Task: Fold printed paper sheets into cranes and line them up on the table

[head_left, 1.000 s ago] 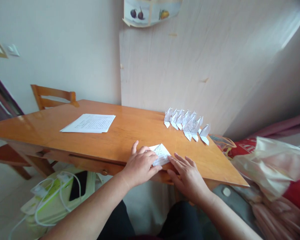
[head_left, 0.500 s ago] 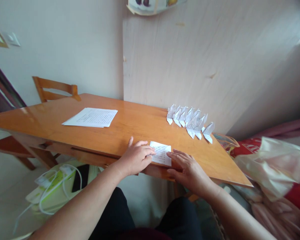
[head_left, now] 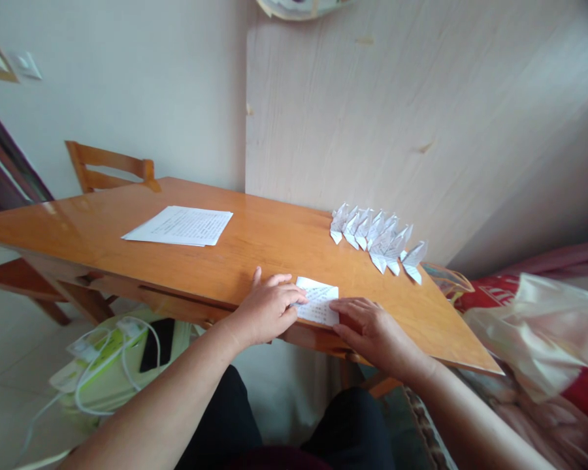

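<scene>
A small folded sheet of paper [head_left: 321, 305] with rows of writing lies at the front edge of the wooden table. My left hand [head_left: 269, 310] is at its left edge, index finger and thumb closed on the paper while the outer fingers spread away. On the right edge, my right hand [head_left: 365, 326] has its fingers together over the paper and its thumb low near the table's edge. Several folded paper pieces with upright points [head_left: 377, 238] stand in rows toward the back right. A stack of written sheets [head_left: 183, 226] rests on the left of the table.
The wooden table [head_left: 269, 241] stands against a wall panel. A chair [head_left: 110, 163] is behind its left end. Below left, a power strip [head_left: 120, 356] with white cables and a black phone-like slab [head_left: 157, 344] lie on a stool. A pale plastic bag [head_left: 539, 326] is at the right.
My right hand has drawn its spread fingers together and closed in on the paper's right edge. My left hand stays at the left edge. The view has shifted slightly.
</scene>
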Tool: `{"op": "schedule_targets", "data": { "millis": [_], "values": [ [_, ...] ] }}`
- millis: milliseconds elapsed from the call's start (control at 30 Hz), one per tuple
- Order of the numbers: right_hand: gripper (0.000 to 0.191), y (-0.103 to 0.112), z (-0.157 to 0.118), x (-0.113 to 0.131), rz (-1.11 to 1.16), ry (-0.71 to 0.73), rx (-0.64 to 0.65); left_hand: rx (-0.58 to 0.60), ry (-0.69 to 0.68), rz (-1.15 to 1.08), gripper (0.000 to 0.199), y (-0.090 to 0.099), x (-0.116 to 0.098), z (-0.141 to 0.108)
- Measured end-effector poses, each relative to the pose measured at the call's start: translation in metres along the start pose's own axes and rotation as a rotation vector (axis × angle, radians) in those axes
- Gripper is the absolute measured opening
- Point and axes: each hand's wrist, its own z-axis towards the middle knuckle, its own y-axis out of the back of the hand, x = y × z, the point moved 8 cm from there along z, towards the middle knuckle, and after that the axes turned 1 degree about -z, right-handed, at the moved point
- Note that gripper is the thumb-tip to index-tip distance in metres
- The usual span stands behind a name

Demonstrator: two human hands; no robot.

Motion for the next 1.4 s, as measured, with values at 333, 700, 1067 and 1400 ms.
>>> {"op": "schedule_targets", "data": {
  "millis": [333,700,1067,1400],
  "values": [
    [0.028,-0.006,-0.016,0.023,-0.03,0.023,-0.053,-0.064,-0.129,0.16,0.028,0.002,-0.018,-0.002],
    [0.03,0.0,0.02,0.01,-0.185,0.029,-0.018,-0.135,-0.168,0.24,0.027,0.002,-0.016,-0.004],
    [0.029,0.005,0.017,-0.003,-0.321,-0.006,0.034,-0.123,-0.169,0.218,0.025,0.003,-0.022,-0.008],
    [0.026,0.005,0.014,0.001,-0.323,0.01,0.066,-0.086,-0.147,0.142,0.033,-0.002,-0.043,-0.009]
  ]
}}
